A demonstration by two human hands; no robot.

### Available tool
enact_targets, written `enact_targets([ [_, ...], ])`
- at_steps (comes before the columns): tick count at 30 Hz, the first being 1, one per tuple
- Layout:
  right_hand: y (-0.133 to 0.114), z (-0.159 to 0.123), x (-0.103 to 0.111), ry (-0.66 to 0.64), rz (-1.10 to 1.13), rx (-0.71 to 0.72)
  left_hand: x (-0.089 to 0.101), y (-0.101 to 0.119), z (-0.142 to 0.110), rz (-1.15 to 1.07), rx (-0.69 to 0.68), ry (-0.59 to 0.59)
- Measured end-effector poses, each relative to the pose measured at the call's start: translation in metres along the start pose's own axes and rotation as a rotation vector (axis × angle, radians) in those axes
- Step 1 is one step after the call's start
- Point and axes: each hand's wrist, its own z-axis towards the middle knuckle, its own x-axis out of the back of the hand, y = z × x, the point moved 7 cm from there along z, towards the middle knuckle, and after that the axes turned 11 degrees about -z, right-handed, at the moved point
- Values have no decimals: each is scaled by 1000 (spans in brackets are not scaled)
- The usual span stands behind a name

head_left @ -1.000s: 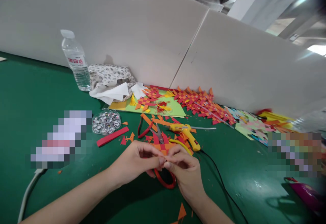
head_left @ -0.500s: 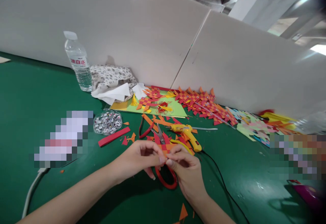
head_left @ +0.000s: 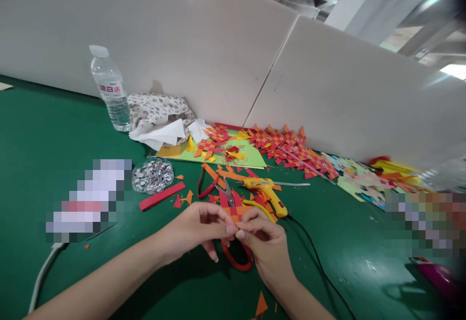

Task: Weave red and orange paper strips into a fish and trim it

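Observation:
My left hand [head_left: 204, 227] and my right hand [head_left: 267, 242] meet fingertip to fingertip in the middle of the head view. Both are closed in a pinch, and whatever sits between the tips is too small to make out. Just beyond them lies a woven red and orange paper fish [head_left: 235, 211], partly covered by my fingers. Under my hands shows the red handle loop [head_left: 238, 257] of a tool resting on the table. The blades of scissors [head_left: 227, 196] point away, and a yellow hot glue gun [head_left: 269, 194] lies to the right.
A clear box of googly eyes [head_left: 153, 176] and a red paper strip [head_left: 162, 196] lie at left. Behind stand a water bottle [head_left: 111, 89] and a tissue pack [head_left: 160, 111]. Finished paper fish [head_left: 291, 150] pile along the partition. A black cord [head_left: 316, 254] runs from the glue gun.
My hands stay pinched together at nearly the same spot, with small finger shifts. A lower finger of my left hand has stretched downward. The view sways slightly.

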Motion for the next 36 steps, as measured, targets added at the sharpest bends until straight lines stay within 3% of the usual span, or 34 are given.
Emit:
enact_targets([
  [21, -20, 1, -4, -46, -166, 92, 5, -2, 2, 9, -3, 47],
  [28, -5, 3, -2, -22, -1, -11, 4, -1, 2, 22, 0, 79],
  [36, 10, 5, -2, 12, 196, -227, 13, 13, 2, 70, -177, 188],
])
